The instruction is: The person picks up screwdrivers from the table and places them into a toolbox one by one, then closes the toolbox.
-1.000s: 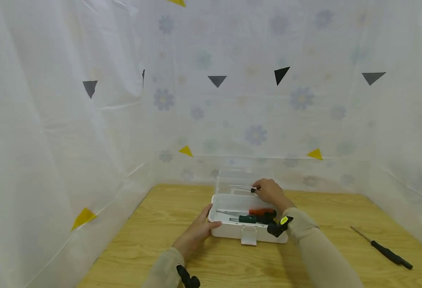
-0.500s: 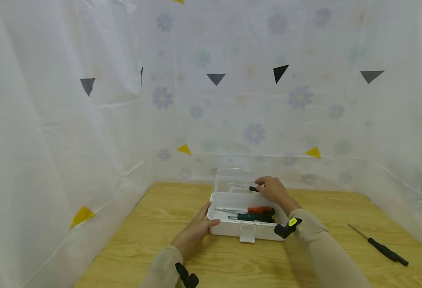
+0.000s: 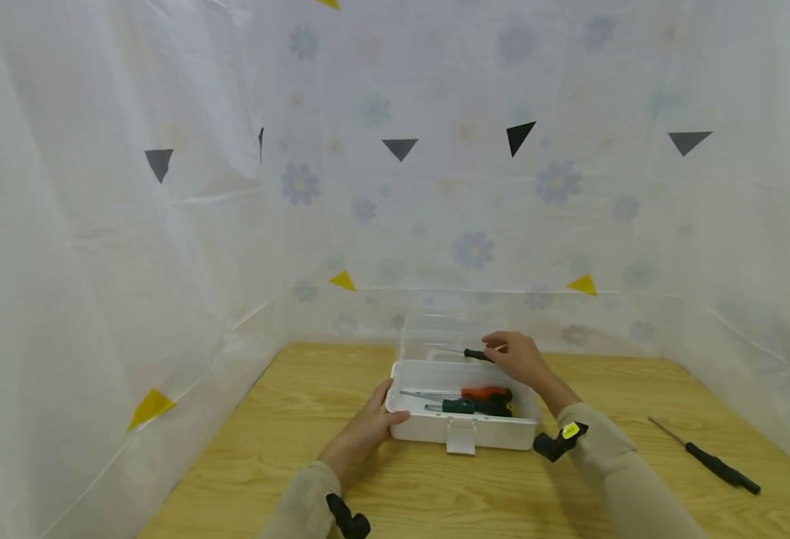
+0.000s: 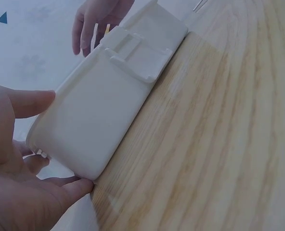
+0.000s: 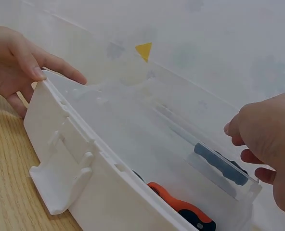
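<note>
Our left hand (image 3: 365,433) grips the white box (image 3: 428,428) holding two screwdrivers (image 3: 475,400); right hand (image 3: 520,358) pinches a black screwdriver (image 3: 465,352) above its rear edge.

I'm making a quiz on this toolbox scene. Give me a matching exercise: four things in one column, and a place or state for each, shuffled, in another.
Things:
1. left hand
2. right hand
3. orange-handled screwdriver
4. loose black screwdriver

Places or states:
A. lies on the wooden table, right of the box
B. lies inside the white box
C. holds the box's left end
D. holds a thin black-handled screwdriver over the box

Pairs: 1-C, 2-D, 3-B, 4-A
</note>
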